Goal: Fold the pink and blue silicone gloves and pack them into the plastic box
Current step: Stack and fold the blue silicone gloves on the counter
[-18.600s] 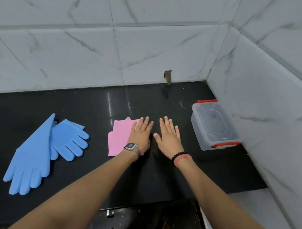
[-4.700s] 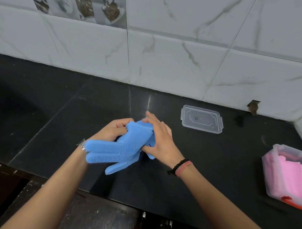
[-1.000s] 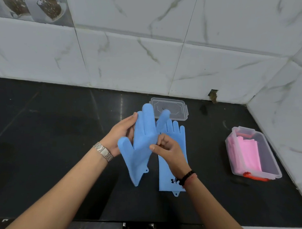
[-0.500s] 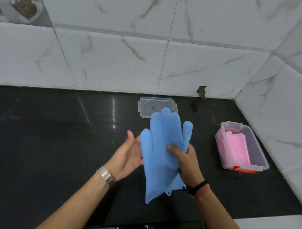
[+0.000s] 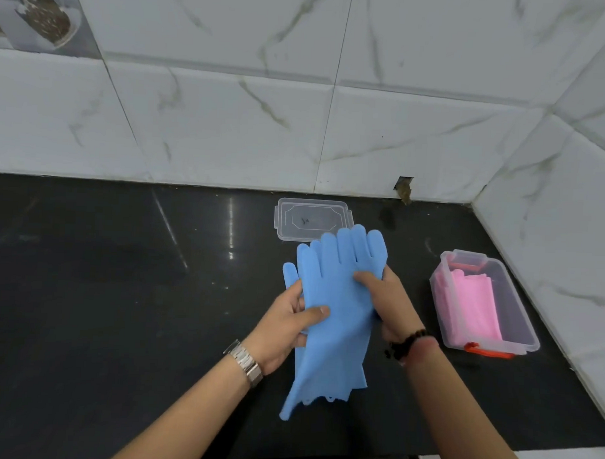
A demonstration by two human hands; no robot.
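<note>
Nearest, the left hand (image 5: 284, 326) now pinches the stacked blue gloves (image 5: 332, 309) with its thumb on top, where half a second ago it hung open beside them. The right hand (image 5: 386, 297) grips their other edge. Both gloves are aligned and lifted, so folding looks ready to start. The lower glove is mostly hidden. Right of the gloves, the plastic box (image 5: 517, 326) already holds the pink gloves (image 5: 470, 307); beyond them lies the lid (image 5: 311, 221).

Blue gloves (image 5: 336, 299) between both hands
</note>
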